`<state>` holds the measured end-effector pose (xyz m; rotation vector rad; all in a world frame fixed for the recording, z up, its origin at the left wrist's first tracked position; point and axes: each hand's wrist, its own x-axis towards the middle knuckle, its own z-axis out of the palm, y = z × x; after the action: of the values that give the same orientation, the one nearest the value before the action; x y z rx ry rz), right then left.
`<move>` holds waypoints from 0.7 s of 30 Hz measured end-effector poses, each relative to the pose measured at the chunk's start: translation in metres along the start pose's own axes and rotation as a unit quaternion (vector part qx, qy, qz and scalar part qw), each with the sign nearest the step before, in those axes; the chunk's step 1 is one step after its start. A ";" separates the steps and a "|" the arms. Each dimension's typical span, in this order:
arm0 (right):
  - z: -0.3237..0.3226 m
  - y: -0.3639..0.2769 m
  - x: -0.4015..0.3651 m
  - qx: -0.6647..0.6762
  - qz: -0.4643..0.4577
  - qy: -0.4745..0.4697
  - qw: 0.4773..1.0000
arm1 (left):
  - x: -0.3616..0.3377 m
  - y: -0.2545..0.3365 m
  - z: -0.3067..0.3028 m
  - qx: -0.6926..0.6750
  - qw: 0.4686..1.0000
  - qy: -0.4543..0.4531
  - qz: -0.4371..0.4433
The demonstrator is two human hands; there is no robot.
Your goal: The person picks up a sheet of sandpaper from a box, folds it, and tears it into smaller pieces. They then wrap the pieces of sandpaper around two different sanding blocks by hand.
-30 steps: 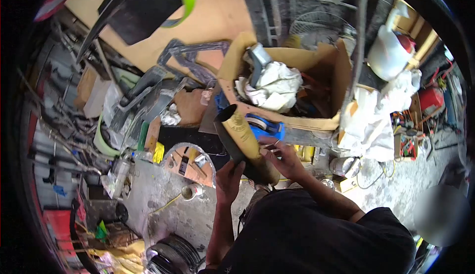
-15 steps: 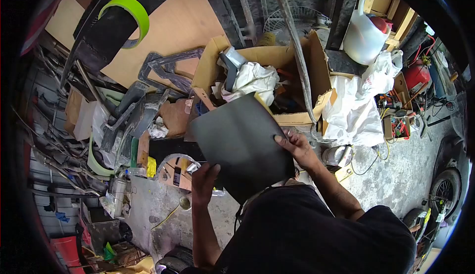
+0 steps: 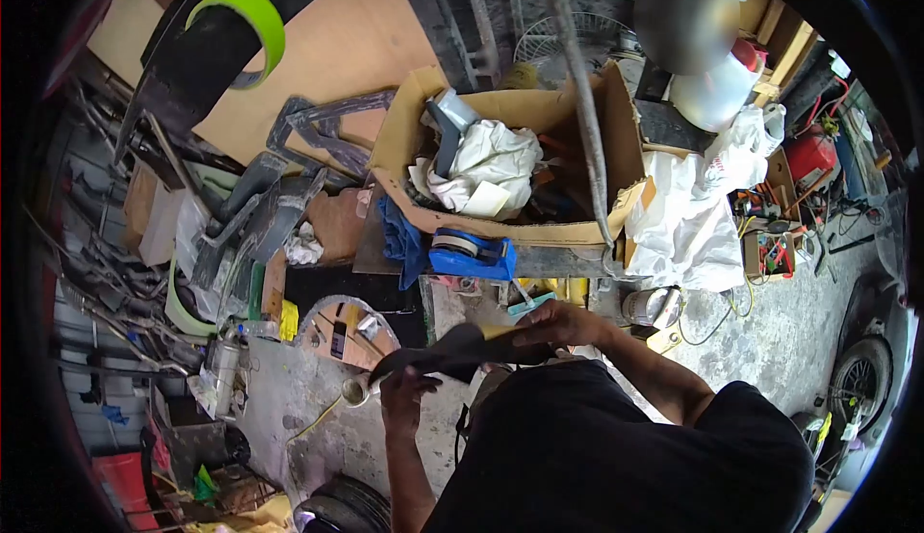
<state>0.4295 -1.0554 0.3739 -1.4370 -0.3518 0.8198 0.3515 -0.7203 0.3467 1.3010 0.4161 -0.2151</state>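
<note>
A dark sheet of sandpaper (image 3: 445, 352), thin and bendy with a yellowish side showing near its right end, is seen nearly edge-on in front of my body. My left hand (image 3: 404, 396) pinches its left end with the fingers closed. At the other end, my right hand (image 3: 560, 325) grips it, fingers curled round the edge. Just beyond the sheet, a blue tape dispenser (image 3: 474, 256) sits on the bench edge, with a blue cloth (image 3: 399, 239) to its left. A light-blue-headed scraper-like tool (image 3: 532, 304) lies close to my right hand.
A cardboard box (image 3: 568, 234) holding a white cloth (image 3: 496, 162) stands ahead. A grey pole (image 3: 579, 100) crosses in front of it. White plastic bags (image 3: 688, 225) hang at the right. Dark plastic parts (image 3: 255, 215) are piled left, near a green tape roll (image 3: 272, 42).
The sheet has gone from facing me broadly to lower and nearly edge-on, bent between both hands. The tape dispenser and blue cloth behind it have come into view. My left hand has dropped.
</note>
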 end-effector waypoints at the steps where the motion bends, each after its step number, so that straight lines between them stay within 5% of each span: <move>1: -0.002 0.003 -0.003 0.003 0.011 0.042 0.999 | 0.003 -0.004 -0.004 0.026 0.999 0.023 0.020; 3: -0.009 0.010 -0.007 0.003 0.023 0.083 0.996 | 0.000 0.004 0.006 0.077 0.994 0.025 0.077; 7: -0.031 0.059 -0.010 -0.154 -0.161 0.055 0.973 | -0.009 0.015 0.019 0.147 0.988 0.036 0.036; 11: -0.029 0.083 -0.019 0.007 -0.156 0.118 0.981 | -0.010 0.021 0.040 0.247 0.964 0.040 0.094; 14: -0.013 0.072 -0.030 -0.156 -0.204 0.227 0.939 | -0.010 0.023 0.052 0.169 0.971 0.119 0.121; 16: -0.002 0.082 -0.040 0.072 0.007 0.170 0.983 | -0.010 0.007 0.047 0.086 0.971 0.117 0.191; 19: 0.007 0.122 -0.037 0.137 0.007 0.049 0.989 | -0.030 -0.011 0.050 0.154 0.960 0.158 0.171; 20: 0.013 0.131 -0.037 -0.110 -0.009 0.047 0.993 | -0.034 -0.022 0.055 0.108 0.970 0.154 0.152; 21: 0.020 0.140 -0.039 -0.349 -0.038 0.050 0.935 | -0.046 -0.014 0.067 0.143 0.972 0.148 0.115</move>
<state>0.3495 -1.0776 0.2532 -2.1005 -0.6592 0.5722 0.3164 -0.7920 0.3673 1.6616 0.4944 0.1207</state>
